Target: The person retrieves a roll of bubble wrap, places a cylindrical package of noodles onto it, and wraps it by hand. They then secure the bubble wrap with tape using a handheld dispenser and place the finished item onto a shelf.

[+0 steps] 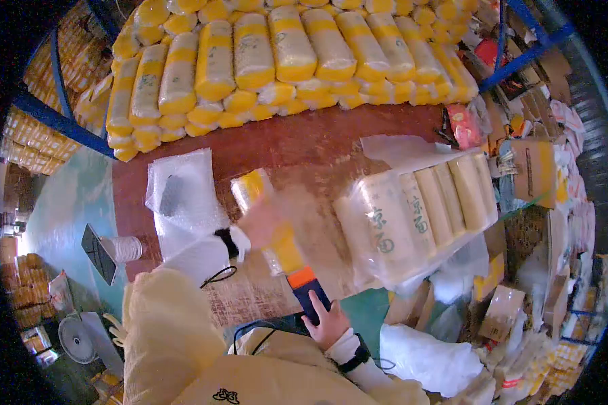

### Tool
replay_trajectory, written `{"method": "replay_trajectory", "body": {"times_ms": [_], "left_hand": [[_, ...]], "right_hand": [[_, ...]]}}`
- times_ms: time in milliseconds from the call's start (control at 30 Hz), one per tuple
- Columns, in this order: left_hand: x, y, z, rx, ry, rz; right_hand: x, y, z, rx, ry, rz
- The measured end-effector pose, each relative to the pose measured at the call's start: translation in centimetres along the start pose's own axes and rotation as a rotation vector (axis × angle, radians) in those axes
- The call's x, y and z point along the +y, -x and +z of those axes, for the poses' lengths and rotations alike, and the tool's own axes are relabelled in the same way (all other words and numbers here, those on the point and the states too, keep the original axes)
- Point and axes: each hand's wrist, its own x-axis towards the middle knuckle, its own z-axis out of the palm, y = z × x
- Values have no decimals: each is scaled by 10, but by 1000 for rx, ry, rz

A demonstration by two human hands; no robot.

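A bubble-wrapped package (248,186) with bands of yellow tape lies slantwise on the reddish-brown table (304,142). Across its middle is my left hand (267,219), smeared by motion, so its fingers cannot be made out. My right hand (329,322) grips a dark blue tape dispenser (310,294), thumb and fingers over its body. The dispenser's orange end meets the near, yellow-taped end of the package. To the left, a sheet of bubble wrap (192,226) lies flat with a dark grey item (177,194) on it.
Stacked yellow-taped rolls (253,50) line the table's back. On the right stands a clear plastic bag (392,233) of wrapped packs. A tablet (99,253) and a roll of white string (124,248) sit at the left edge. Cardboard boxes (528,169) crowd the right side.
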Motion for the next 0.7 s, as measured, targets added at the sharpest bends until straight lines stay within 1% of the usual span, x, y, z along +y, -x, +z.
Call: {"method": "replay_trajectory", "body": {"times_ms": [33, 100, 167, 200, 300, 367, 400, 433, 500, 600, 700], "left_hand": [[12, 5, 2, -60, 62, 73], [44, 17, -51, -149, 224, 242], [43, 19, -69, -162, 109, 368], [42, 20, -73, -168, 50, 429], [44, 18, -63, -201, -66, 509], [42, 13, -19, -83, -167, 542], [44, 11, -8, -24, -212, 559], [49, 7, -17, -92, -174, 571], [60, -5, -36, -217, -95, 598], [75, -7, -50, -118, 33, 559], [95, -4, -44, 312, -52, 438]], "right_hand": [[11, 2, 11, -32, -47, 17], [21, 9, 22, -66, -100, 19], [25, 15, 27, -64, -108, -21], [22, 11, 22, -21, -88, -102], [21, 12, 25, -133, -21, 42], [18, 10, 11, -54, -112, 57], [20, 12, 4, -21, -157, 66], [25, 12, 0, 49, -104, 35], [36, 9, -18, 73, -57, -33], [32, 4, -78, -80, -43, -35], [24, 3, -135, -131, 81, -87]]}}
